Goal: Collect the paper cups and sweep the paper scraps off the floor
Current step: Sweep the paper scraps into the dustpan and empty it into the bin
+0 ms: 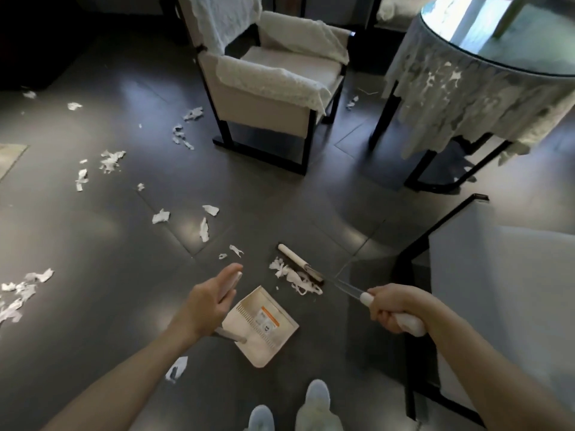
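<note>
My right hand [393, 307] grips the white handle of a long broom [348, 289]. Its brush head [300, 265] rests on the dark floor against a small pile of white paper scraps [292, 279]. My left hand [208, 301] holds the upright handle of a cream dustpan [264, 332], which lies on the floor just left of the pile with its mouth toward the pile. More torn scraps [109, 161] lie scattered across the floor to the left and further out, and one scrap [177, 368] lies under my left forearm. No paper cups show.
A white armchair [267, 85] with lace covers stands ahead. At the right, a round glass-topped table [485, 88] carries a lace cloth. Another chair [497, 275] with a black frame is close at my right. My shoes [314, 399] are at the bottom.
</note>
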### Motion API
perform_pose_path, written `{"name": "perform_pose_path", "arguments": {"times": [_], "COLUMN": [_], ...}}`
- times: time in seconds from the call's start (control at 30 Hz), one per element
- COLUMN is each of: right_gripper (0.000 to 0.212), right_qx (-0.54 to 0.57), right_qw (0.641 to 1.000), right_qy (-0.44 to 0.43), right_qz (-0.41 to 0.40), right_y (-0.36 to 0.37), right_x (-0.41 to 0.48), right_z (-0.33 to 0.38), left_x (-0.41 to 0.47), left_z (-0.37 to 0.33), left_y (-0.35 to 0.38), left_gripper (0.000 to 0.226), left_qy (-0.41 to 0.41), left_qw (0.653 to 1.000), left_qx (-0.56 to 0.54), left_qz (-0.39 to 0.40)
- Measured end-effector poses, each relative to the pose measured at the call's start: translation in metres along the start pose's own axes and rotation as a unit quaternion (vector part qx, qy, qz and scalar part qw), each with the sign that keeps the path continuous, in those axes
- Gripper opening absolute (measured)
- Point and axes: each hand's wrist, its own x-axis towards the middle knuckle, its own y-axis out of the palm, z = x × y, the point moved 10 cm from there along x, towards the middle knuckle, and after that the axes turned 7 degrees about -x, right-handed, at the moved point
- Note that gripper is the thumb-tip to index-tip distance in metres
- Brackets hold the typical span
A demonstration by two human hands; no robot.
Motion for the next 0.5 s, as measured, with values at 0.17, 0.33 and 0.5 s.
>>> {"name": "perform_pose_path", "arguments": {"times": [0.17,0.33,0.5], "right_gripper": [0.058,0.066,0.060], "right_qx": [0.054,0.054,-0.031], "right_qw": [0.998,0.996,0.998], "right_qy": [-0.020,-0.041,-0.043], "right_qz": [-0.030,-0.050,-0.029], "right_y": [-0.013,-0.017,-0.002], "right_x": [-0.011,0.013,0.037], "right_z": [-0.014,-0.008,0.010], "left_x": [-0.012,-0.007,0.008], "left_z": [0.005,0.010,-0.001], "left_y": [0.002,0.003,0.026], "left_gripper": [0.049,0.046,0.043], "left_qy": [-0.026,-0.045,-0.055], "left_qw": [0.999,0.997,0.994], "left_qx": [0.008,0.014,-0.004], "left_qz": [-0.019,-0.062,-0.098]}}
